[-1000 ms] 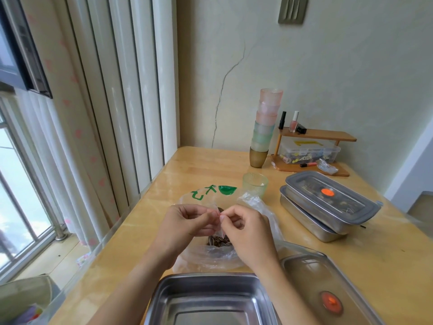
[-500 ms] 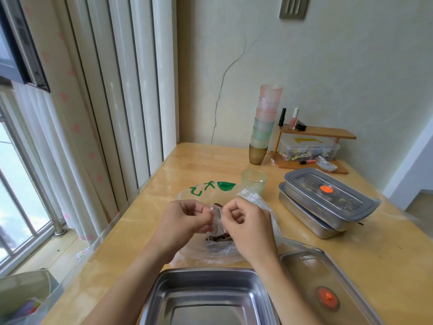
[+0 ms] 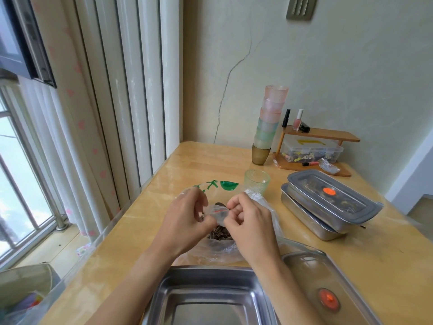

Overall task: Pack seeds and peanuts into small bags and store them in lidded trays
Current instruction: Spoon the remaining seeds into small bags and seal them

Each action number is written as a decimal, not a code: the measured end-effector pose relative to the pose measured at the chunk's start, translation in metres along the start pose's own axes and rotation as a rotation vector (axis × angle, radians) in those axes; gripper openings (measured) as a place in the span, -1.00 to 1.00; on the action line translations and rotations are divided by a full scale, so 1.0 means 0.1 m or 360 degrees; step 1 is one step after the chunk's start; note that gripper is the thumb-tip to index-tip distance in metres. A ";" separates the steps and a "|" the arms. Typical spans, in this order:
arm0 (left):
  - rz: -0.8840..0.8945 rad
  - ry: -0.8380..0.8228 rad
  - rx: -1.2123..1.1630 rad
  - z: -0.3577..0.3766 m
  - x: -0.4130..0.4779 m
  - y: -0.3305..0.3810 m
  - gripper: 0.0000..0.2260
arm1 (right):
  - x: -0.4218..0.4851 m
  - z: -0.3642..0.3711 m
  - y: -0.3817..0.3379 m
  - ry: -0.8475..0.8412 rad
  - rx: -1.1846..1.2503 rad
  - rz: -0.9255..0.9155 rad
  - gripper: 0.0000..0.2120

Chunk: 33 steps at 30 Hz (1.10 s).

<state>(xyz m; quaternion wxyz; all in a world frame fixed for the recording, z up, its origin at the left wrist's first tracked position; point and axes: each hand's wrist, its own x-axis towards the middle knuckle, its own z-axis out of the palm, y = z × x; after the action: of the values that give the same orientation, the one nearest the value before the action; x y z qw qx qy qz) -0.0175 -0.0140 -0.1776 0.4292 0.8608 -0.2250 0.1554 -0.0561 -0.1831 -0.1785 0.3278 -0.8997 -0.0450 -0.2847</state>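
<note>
Both left hand [image 3: 185, 221] and right hand [image 3: 249, 222] pinch a small bag [image 3: 216, 213]; sealing, then the six-o'clock tray [image 3: 210, 270], likely follow.

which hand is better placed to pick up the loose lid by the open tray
Right hand, likely: the loose lid lies beside its forearm; the left hand would have to cross the open tray.

Tabletop [image 3: 138, 233] room left (stacked trays [image 3: 302, 213] right)

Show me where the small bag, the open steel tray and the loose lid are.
small bag [image 3: 216, 214], head view, clear plastic just below its red strip.
open steel tray [image 3: 206, 270], head view, far rim.
loose lid [image 3: 304, 275], head view, clear panel beyond the orange valve.
</note>
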 end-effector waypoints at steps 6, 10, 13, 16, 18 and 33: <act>0.0410 -0.0347 0.0090 -0.02 -0.01 -0.09 -0.27 | 0.00 -0.03 -0.03 -0.0141 0.0561 0.0353 -0.83; 0.0328 -0.0390 0.0143 0.04 0.01 -0.20 -0.23 | 0.01 -0.06 -0.06 -0.0231 0.0721 0.0461 -0.88; 0.0312 -0.0341 0.0128 0.04 0.02 -0.22 -0.43 | 0.02 -0.04 -0.01 -0.0172 0.0572 0.0361 -0.87; 0.0298 -0.0320 0.0079 0.05 0.02 -0.22 -0.53 | 0.04 -0.06 -0.03 -0.0104 0.0436 0.0179 -0.89; 0.0307 -0.0327 0.0087 0.05 0.02 -0.23 -0.53 | 0.04 -0.09 -0.06 -0.0208 0.0551 0.0136 -0.89; 0.0310 -0.0262 -0.0024 0.05 0.02 -0.25 -0.49 | 0.04 -0.12 -0.03 -0.0484 0.0605 0.0064 -0.77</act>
<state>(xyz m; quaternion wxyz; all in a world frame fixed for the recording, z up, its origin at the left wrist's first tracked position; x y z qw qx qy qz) -0.0026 -0.0054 -0.1961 0.3986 0.8415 -0.3432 0.1236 -0.0596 -0.1884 -0.1675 0.4864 -0.8550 -0.1286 -0.1258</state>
